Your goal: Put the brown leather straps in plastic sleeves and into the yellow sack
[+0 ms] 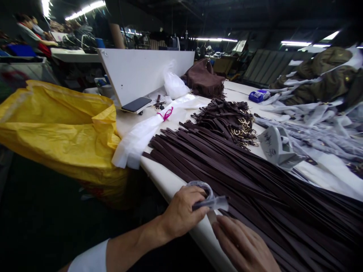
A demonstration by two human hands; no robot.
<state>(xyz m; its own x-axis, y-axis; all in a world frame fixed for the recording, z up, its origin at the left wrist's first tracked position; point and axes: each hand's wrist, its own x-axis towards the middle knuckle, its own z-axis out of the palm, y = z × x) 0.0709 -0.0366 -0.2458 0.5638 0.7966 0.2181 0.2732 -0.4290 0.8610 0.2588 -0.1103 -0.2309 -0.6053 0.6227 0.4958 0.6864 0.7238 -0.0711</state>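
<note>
Left hand [181,215] grip closed on tape roll [202,190], thumb and fingers pinching loose grey tape end [215,204] at near table [170,181] edge. Right hand [244,245] just beside, fingers flat and loosely spread, touching table edge below tape end, holding nothing. Long dark brown straps [241,170] fanned across table just beyond both hands. Buckled strap pile [227,119] farther back. Yellow bag [62,132] left of table. Phone [136,104] leaning near white board [141,71]

I see dark brown straps [241,170], a bright yellow bag [56,128], a white table [164,177], a pink loop [167,113] and olive green fabric [323,75].
</note>
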